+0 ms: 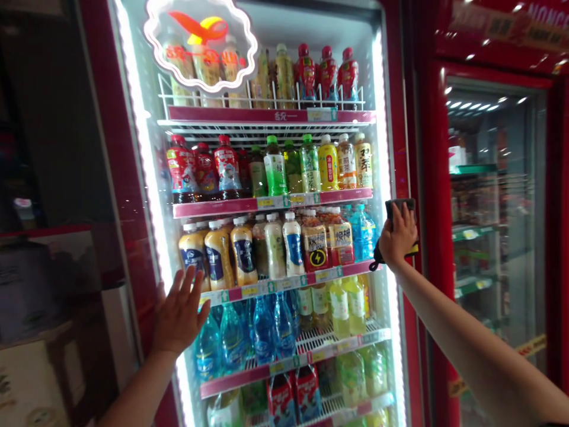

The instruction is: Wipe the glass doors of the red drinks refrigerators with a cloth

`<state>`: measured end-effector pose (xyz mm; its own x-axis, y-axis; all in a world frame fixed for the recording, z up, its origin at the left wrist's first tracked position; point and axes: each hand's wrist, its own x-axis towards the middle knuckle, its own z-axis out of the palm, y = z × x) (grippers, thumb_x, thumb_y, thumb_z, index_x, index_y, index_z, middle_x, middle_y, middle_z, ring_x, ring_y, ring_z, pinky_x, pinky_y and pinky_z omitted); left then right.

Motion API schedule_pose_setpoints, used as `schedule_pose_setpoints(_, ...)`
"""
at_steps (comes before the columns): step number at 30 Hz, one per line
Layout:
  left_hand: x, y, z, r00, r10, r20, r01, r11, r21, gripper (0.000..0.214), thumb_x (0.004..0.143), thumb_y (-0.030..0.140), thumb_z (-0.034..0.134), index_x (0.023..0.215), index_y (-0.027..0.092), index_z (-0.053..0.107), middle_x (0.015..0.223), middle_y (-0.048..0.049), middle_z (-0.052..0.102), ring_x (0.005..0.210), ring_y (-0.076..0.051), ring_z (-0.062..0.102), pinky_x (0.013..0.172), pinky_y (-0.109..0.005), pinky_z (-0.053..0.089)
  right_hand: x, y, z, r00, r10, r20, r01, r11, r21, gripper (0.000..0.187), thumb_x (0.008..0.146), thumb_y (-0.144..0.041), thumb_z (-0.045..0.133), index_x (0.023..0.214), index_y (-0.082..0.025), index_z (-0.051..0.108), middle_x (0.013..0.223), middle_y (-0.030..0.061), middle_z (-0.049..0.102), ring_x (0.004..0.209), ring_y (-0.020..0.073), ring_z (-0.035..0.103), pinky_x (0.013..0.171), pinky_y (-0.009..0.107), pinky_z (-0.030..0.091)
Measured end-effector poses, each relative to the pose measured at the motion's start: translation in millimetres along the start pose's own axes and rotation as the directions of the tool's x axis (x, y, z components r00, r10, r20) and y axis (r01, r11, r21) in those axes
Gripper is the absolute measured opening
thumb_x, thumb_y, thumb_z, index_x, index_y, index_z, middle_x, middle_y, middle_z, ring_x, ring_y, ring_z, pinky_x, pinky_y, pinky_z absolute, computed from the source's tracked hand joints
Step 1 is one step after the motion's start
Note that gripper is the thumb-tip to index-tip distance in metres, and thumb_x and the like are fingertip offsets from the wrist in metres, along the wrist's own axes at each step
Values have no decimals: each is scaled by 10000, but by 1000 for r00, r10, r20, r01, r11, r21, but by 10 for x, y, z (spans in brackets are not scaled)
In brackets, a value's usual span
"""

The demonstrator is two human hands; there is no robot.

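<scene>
A glass-door drinks cooler with a red frame and lit shelves fills the middle of the view. My right hand presses a dark cloth against the right side of the door, by the bright light strip. A yellow edge and a small black loop show on the cloth below the fingers. My left hand is raised at the lower left side of the door, fingers stretched out and nothing in it. Whether its palm touches the glass, I cannot tell.
Behind the glass, rows of bottled drinks stand on several shelves. A glowing sign hangs at the door's upper left. To the right is a second red cooler. Boxes are stacked in the dark at the left.
</scene>
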<state>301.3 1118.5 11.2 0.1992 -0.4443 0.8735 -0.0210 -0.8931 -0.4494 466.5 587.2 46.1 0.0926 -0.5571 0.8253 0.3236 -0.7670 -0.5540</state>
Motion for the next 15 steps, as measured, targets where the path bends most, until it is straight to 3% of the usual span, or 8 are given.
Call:
schedule_pose_setpoints(7, -17, -9, 16, 1000, -17, 3, 17, 1000, -1, 744, 1015, 303, 446, 1656, 237, 73, 1719, -59, 132, 1588, -275, 144, 1295, -542, 99, 458, -73, 69, 997, -57, 48, 57, 998, 1, 577, 930, -246, 420, 1497, -283, 518, 1610, 85, 446, 1500, 331, 363, 1159, 599, 339)
schedule_pose_setpoints(13, -43, -17, 37, 998, -42, 41, 45, 998, -51, 752, 1017, 334, 449, 1656, 245, 63, 1718, -81, 148, 1585, -305, 153, 1290, -577, 93, -111, 217, -85, 998, -32, 47, 31, 999, 27, 553, 943, -289, 414, 1482, -268, 536, 1601, 95, 459, 1509, 316, 358, 1184, 586, 316)
schedule_pose_setpoints(15, -42, -17, 37, 997, -48, 59, 52, 996, -76, 765, 1014, 360, 460, 1656, 253, 57, 1721, -81, 142, 1584, -320, 151, 1288, -594, 87, -92, 252, -102, 997, -32, 75, 30, 999, 25, 561, 938, -288, 414, 1486, -256, 531, 1610, 101, 443, 1518, 323, 340, 1180, 585, 324)
